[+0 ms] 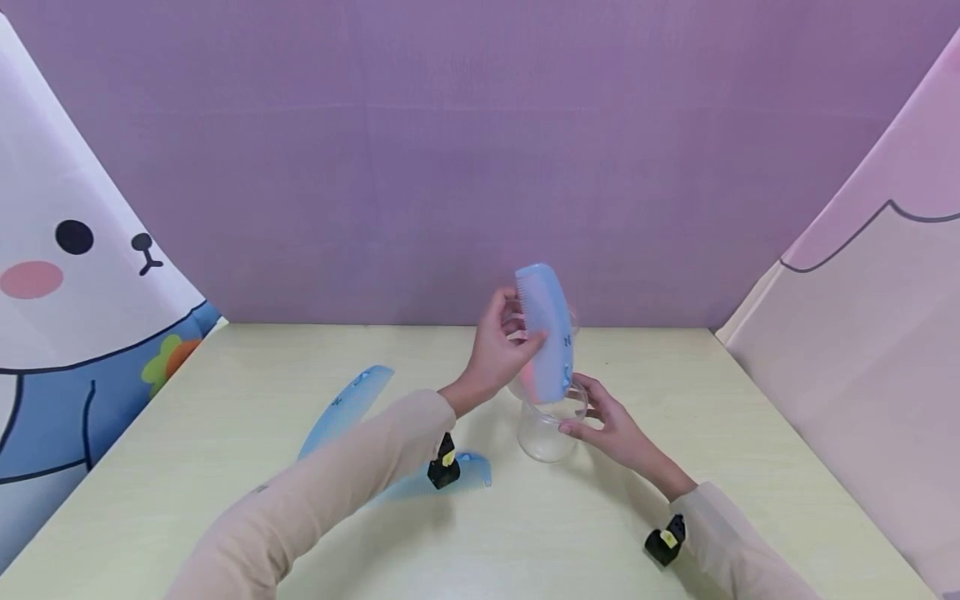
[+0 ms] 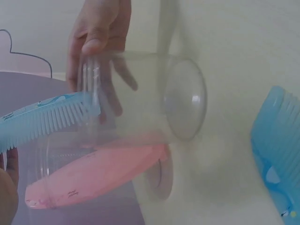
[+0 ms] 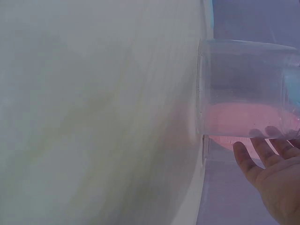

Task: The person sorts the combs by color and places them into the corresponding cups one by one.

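My left hand (image 1: 504, 346) pinches a light blue comb (image 1: 550, 325) between thumb and fingers and holds it upright, teeth facing left. The comb's lower end is at the mouth of a clear plastic jar (image 1: 546, 446) that stands on the table. Around the jar's rim, from the right side, my right hand (image 1: 611, 425) grips with thumb and fingers. Behind this jar is a second clear jar with a pink comb (image 2: 96, 177) inside, mostly hidden in the head view.
Two more blue combs lie on the table (image 1: 660, 383) to the left: one comb (image 1: 347, 408) farther out, another comb (image 1: 474, 472) partly under my left forearm. A purple backdrop (image 1: 465, 167) rises behind the table, and printed cloths hang on both sides.
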`<state>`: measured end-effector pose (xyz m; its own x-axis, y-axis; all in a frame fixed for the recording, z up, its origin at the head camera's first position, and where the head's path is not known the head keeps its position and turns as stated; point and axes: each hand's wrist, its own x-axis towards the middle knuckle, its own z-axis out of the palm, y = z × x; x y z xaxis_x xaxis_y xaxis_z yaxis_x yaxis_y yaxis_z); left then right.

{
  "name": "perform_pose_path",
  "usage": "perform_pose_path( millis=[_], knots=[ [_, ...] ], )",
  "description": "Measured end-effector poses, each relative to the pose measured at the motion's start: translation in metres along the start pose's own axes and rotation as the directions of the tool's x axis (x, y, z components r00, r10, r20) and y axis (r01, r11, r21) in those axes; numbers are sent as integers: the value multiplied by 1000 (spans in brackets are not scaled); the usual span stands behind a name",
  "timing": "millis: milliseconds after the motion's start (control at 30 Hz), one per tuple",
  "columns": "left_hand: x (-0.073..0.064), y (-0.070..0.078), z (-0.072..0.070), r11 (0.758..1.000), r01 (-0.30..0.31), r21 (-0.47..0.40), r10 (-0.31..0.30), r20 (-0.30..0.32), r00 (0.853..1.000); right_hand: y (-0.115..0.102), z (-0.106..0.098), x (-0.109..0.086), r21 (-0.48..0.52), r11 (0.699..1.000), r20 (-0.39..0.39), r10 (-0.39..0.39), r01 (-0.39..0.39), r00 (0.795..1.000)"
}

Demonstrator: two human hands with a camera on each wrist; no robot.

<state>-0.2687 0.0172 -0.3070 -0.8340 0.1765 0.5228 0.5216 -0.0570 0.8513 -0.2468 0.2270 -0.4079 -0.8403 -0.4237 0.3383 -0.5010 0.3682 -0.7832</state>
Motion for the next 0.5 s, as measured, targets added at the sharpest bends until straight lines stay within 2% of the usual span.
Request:
perform_pose_path(
  millis=[100,233,500],
  knots=[
    [-8,8,2,999,37,7,-37,29,999,-1,0,0,-2,1000,4,10,-10,1000],
    [-14,3,5,997,72,25,-74,53,996,-2,-1,-1,0,1000,8,20,-20,1000],
    [-23,-7,8,993,90,74,-96,80,992,-2,-1,-1,15,1000,4,25,-25,1000]
  ],
)
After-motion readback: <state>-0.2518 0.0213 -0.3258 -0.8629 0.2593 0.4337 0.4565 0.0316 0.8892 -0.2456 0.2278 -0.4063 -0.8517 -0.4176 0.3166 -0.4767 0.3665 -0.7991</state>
